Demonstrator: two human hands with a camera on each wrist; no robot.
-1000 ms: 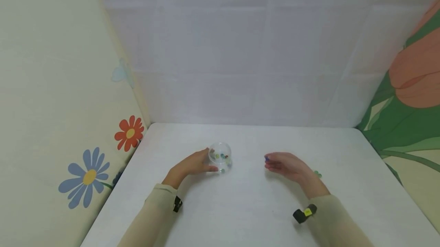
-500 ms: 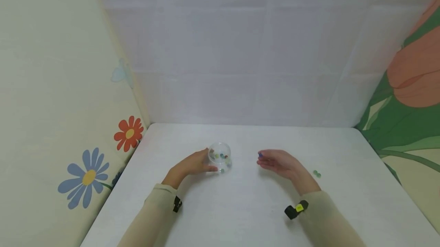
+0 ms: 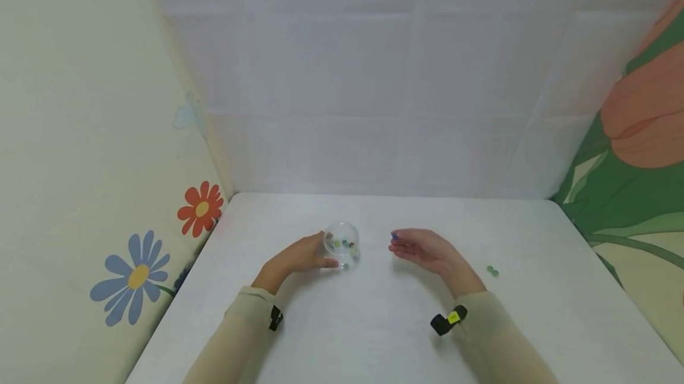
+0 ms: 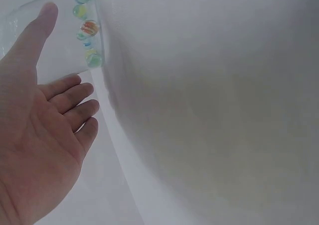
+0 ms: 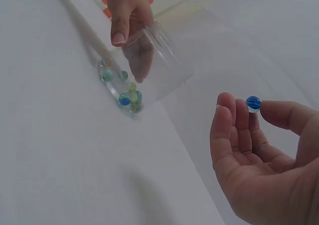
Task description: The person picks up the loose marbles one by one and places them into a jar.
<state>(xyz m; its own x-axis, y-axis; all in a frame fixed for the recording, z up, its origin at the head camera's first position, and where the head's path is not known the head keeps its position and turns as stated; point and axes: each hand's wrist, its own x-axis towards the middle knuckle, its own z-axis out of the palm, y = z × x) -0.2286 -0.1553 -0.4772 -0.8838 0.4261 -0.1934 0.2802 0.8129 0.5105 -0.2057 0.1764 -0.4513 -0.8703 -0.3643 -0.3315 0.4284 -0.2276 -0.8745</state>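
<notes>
A clear plastic cup (image 5: 169, 83) stands upright on the white table, with several glass marbles (image 5: 107, 76) at its bottom, green, yellow, red-orange and blue. Against the cup's left side, my left hand (image 3: 306, 253) grips it, thumb on the near side and fingers behind; the left wrist view shows the thumb (image 4: 42, 23) over the wall. Right of the cup, my right hand (image 3: 424, 250) pinches a blue marble (image 5: 253, 103) between thumb and fingertips, above the table and apart from the cup. The other right fingers are loosely curved.
Two green marbles (image 3: 492, 270) lie on the white tabletop (image 3: 374, 324), right of my right hand. A white cloth (image 3: 374, 75) hangs behind the table. Flower-patterned panels (image 3: 139, 276) flank it on both sides.
My right hand has moved left and slightly away from me with the blue marble, nearer the cup, uncovering both green marbles on the table. My left hand and the cup have stayed put.
</notes>
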